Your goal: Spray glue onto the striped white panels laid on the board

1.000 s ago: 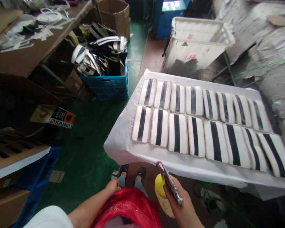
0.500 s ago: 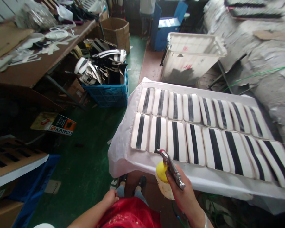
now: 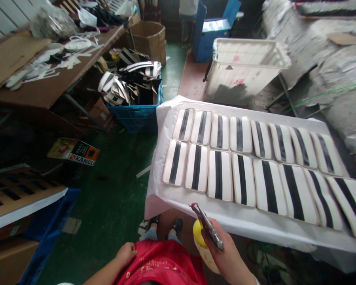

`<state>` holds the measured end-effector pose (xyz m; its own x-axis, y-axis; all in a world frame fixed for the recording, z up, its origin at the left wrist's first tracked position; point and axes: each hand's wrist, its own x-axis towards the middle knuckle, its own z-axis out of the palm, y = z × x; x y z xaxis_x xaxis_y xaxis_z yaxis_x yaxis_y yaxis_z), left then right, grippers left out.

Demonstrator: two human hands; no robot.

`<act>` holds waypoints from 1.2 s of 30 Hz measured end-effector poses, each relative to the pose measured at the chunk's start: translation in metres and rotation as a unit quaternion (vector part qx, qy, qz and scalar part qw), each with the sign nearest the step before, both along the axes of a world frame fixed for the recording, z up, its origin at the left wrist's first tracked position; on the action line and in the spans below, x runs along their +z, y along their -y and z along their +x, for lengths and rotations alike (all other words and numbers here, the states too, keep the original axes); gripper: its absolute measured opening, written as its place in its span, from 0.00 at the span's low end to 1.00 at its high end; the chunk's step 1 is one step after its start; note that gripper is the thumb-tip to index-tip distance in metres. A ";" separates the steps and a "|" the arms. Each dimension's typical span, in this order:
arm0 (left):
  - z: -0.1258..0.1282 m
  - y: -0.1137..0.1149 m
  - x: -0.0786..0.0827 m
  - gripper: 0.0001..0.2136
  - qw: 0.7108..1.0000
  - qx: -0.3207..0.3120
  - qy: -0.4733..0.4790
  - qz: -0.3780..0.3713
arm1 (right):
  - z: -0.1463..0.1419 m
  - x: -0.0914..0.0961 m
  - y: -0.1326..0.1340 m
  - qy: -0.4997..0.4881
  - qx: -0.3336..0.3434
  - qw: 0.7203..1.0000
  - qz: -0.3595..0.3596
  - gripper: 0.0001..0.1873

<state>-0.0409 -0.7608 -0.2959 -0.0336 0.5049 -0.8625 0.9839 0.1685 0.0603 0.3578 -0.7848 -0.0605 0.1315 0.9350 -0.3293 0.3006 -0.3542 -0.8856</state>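
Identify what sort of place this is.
Probably a factory workshop: rows of flat white pads with black stripes lie on a white-covered table, the right hand grips a silver metal spray gun, and a blue plastic crate is piled with black-and-white pieces.

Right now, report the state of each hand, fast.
Left hand: curled beside the red apron; whether it holds anything cannot be told.
Right hand: closed, holding the spray gun.

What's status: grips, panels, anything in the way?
Right grip: around spray gun. Left grip: at red apron, hold unclear. Striped panels: two rows on white cloth, nothing atop.
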 end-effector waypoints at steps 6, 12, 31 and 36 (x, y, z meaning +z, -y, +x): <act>-0.014 0.023 0.003 0.10 0.999 0.024 -0.028 0.008 | -0.004 0.008 0.004 -0.010 0.053 0.999 0.008 0.14; -0.002 0.035 0.005 0.10 0.999 0.047 -0.015 0.014 | -0.002 0.012 0.000 -0.007 0.076 0.997 0.023 0.12; 0.044 -0.021 -0.012 0.05 0.999 0.021 0.035 0.007 | 0.009 0.013 -0.041 0.003 -0.035 0.999 0.031 0.18; 0.041 -0.033 -0.009 0.05 0.999 0.024 0.026 -0.002 | 0.014 0.022 -0.078 0.023 -0.051 0.997 0.045 0.17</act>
